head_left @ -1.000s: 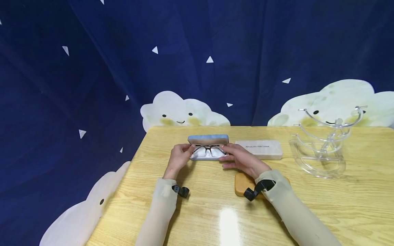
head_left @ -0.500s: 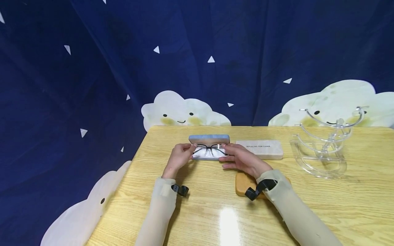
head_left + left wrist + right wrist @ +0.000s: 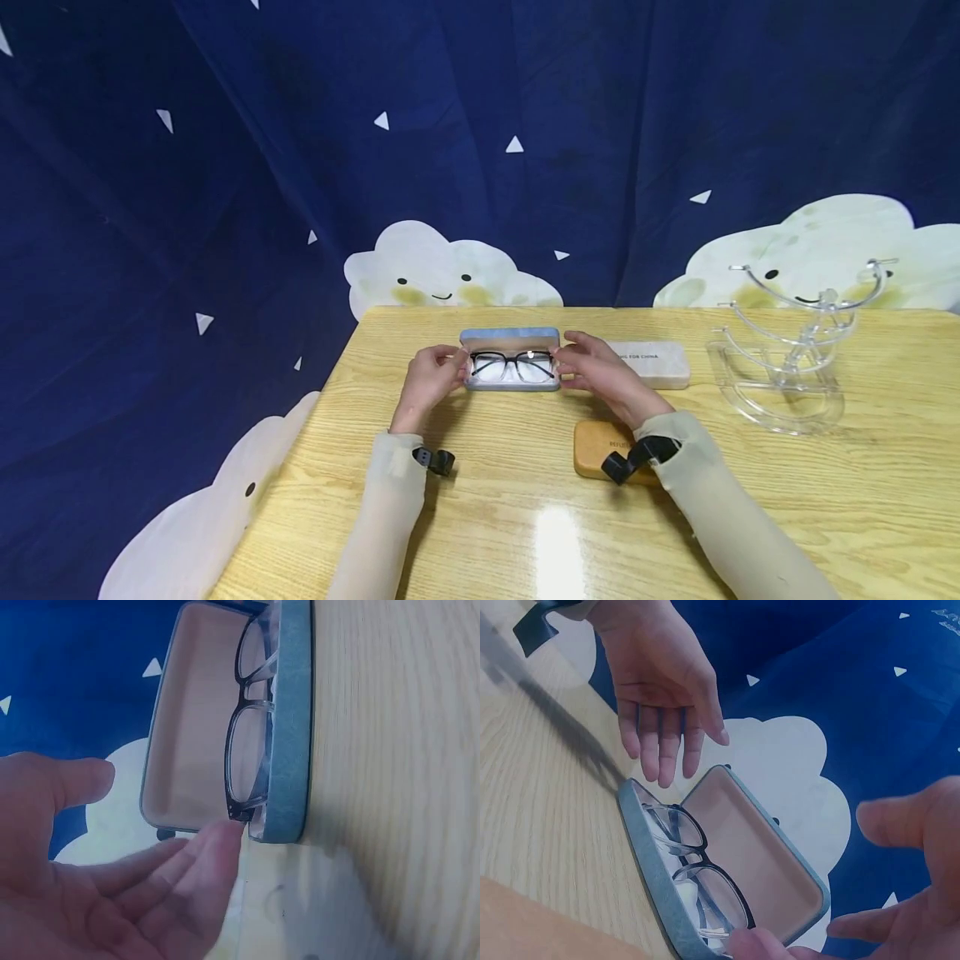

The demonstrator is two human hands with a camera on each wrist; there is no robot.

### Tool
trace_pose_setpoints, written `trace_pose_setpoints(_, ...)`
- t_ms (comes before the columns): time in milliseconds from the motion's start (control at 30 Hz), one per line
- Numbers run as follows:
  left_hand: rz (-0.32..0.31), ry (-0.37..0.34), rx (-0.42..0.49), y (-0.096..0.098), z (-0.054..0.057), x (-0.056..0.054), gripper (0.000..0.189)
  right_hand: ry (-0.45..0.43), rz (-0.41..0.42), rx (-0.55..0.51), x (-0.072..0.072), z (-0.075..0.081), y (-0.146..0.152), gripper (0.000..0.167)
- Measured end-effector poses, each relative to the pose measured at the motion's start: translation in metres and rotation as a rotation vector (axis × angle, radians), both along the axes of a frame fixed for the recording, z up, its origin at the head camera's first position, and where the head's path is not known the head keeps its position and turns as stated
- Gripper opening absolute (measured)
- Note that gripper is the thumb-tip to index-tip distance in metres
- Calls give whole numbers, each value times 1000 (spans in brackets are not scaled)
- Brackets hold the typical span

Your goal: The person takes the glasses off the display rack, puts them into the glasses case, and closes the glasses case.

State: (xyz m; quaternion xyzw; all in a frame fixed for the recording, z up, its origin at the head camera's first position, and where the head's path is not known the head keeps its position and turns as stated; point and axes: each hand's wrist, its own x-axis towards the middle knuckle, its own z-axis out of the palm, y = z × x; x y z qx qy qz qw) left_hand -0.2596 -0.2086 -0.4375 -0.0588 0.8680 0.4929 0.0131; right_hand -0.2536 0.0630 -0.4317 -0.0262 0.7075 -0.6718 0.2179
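Black-topped, clear-rimmed eyeglasses (image 3: 516, 358) lie folded in an opened blue eyeglass case (image 3: 510, 333) with a pinkish lining. My left hand (image 3: 429, 382) is at the case's left end; in the left wrist view its fingers are extended, thumb apart, fingertips by the corner of the glasses (image 3: 244, 694). Whether they touch cannot be told. At the right end is my right hand (image 3: 611, 379); the right wrist view has its thumb and fingers spread, with one fingertip (image 3: 754, 945) close to the frame's corner. Neither hand grips anything.
A pale case (image 3: 651, 360) printed with lettering lies right of the blue one, partly behind my right hand. Under my right wrist is an orange case (image 3: 596, 446). A clear tiered display stand (image 3: 795, 367) stands further right on the wooden table (image 3: 495, 500).
Both hands have let go of the glasses and drawn apart, the right hand outward and slightly up, the left slightly left. The glasses now sit lower in the case, which stays put.
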Motion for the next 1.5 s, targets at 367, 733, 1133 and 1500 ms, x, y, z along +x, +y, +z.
trace_pose_setpoints(367, -84, -10, 57, -3, -9, -7, 57, -35, -9, -88, -8, 4, -8, 75)
trace_pose_setpoints(733, -62, -45, 96, -5, -9, -8, 52, -19, 33, 3, -13, -2, -13, 74)
trace_pose_setpoints(1133, 27, -28, 65, -11, -10, -6, 31, 95, -57, 200, -16, -12, -11, 33)
trace_pose_setpoints(1500, 29, -117, 92, -11, -8, -8, 46, 68, -71, 276, -19, -15, -13, 50)
